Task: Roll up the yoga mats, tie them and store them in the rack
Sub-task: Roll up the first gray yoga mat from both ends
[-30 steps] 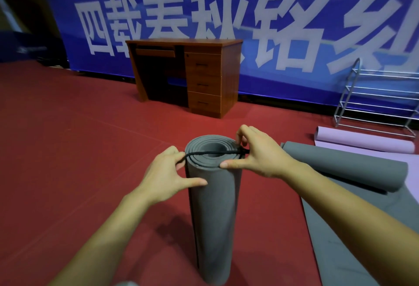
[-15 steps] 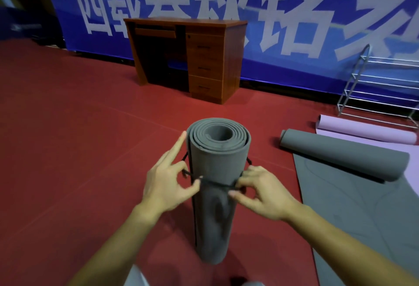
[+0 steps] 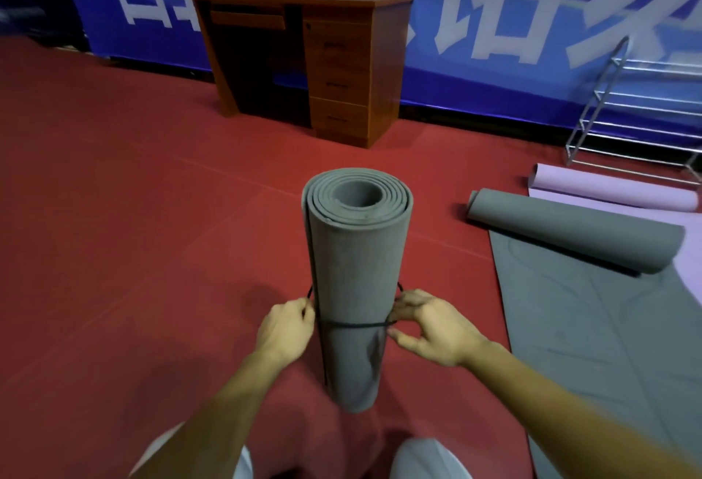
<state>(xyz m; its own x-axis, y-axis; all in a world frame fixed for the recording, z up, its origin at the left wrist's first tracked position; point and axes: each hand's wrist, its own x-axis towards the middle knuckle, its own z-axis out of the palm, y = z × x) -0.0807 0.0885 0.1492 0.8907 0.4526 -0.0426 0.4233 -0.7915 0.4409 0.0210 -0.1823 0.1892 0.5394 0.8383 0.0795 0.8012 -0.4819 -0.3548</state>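
Head view looks down on a rolled grey mat standing upright on the red floor, between the person's two hands. A thin black cord runs around the roll, somewhat below its middle. The left hand is curled at the roll's left side, fingers closed in a pinch on the cord where it leaves the mat. The right hand sits at the roll's right side, thumb and forefinger pinching the cord's other side, the remaining fingers loosely bent and touching the mat's surface.

To the right, a second grey mat lies partly unrolled on the floor, its far end still coiled. Just beyond it lies a pink mat, also partly rolled. Behind those stands a metal rack against a blue banner. A wooden bench with drawers stands further left along the same banner, well apart from the mats.
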